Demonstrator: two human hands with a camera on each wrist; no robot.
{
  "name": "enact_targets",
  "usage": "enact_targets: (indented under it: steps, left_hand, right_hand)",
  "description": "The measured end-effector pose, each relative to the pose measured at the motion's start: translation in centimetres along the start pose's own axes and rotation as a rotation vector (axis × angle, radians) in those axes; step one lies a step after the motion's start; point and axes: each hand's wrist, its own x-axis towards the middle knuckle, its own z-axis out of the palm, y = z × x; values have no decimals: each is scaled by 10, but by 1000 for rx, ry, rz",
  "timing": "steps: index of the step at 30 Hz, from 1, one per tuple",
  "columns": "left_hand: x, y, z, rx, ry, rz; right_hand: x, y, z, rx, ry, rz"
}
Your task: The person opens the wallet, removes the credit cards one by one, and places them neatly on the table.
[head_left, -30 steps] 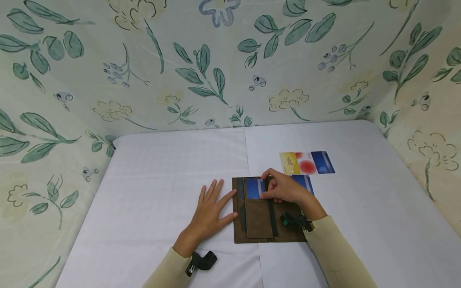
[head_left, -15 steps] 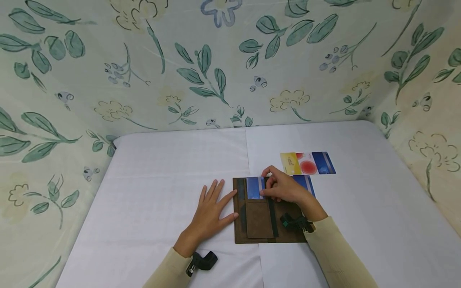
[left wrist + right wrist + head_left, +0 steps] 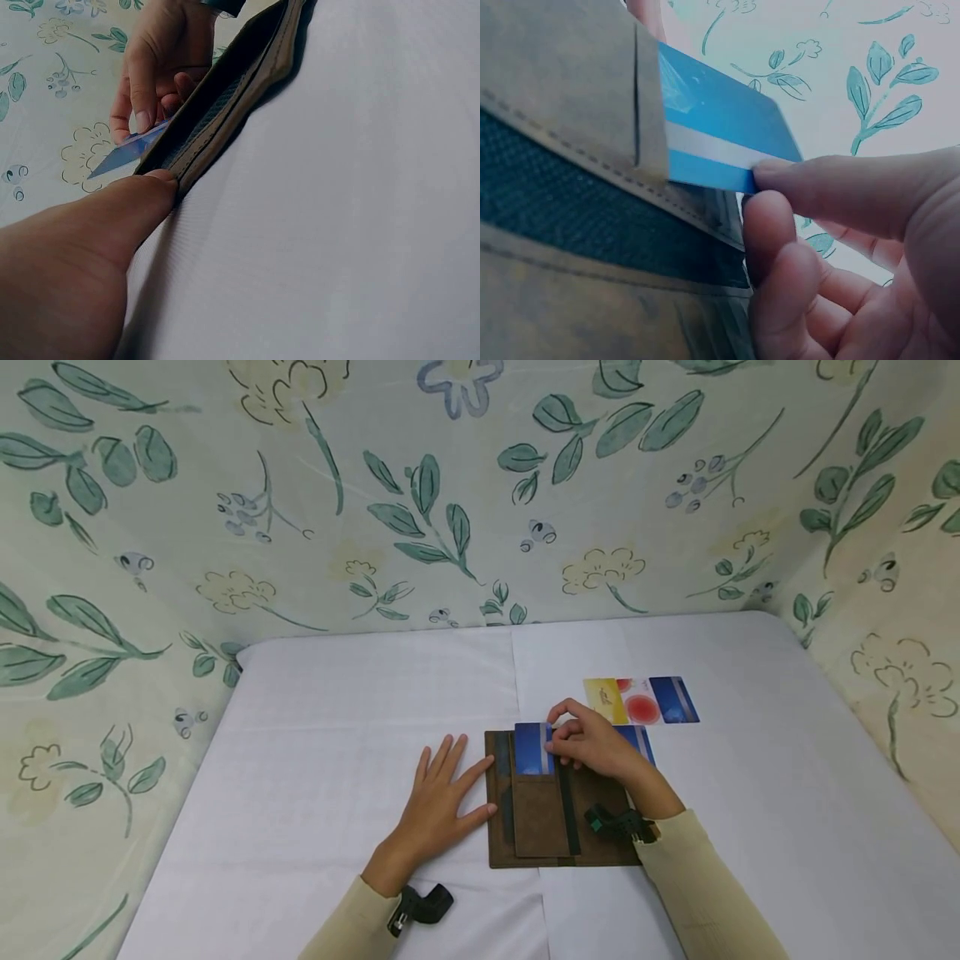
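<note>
An opened brown wallet (image 3: 536,818) lies on the white-covered table. A blue card (image 3: 531,748) with a pale stripe stands partly out of a slot in the wallet's left half, its top edge past the wallet's far edge. My right hand (image 3: 592,745) pinches this card at its right edge; in the right wrist view the thumb (image 3: 817,180) lies on the stripe. My left hand (image 3: 438,806) is spread flat on the table, with its thumb and index fingertip at the wallet's left edge. The card's lower part is hidden inside the slot.
Beyond the wallet lie a yellow card (image 3: 603,700), a white card with red circles (image 3: 641,703) and a dark blue card (image 3: 673,700) in a row. Another blue card (image 3: 637,742) shows partly behind my right hand. A floral cloth (image 3: 450,485) hangs behind the table (image 3: 337,693).
My right hand has moved slightly away from me, and the blue card has slid farther out of the slot. The left hand has stayed in place.
</note>
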Motion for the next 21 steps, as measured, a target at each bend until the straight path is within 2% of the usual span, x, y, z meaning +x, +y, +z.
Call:
enact_targets:
  steps: [6,15,18,21]
  left_hand:
    - [-1,0,0,-4,2,3]
    - [-1,1,-1,-18,10,5]
    - [-1,1,-1,-21,17,14]
    - [-1,0,-1,-25,22,20]
  right_hand:
    - [-1,-2,-6,15,91,-11]
    - [-7,1,-27,-83,310,-13]
    - [-10,4,-37,-68,339,-4]
    - [-16,5,-47,-63,327,11]
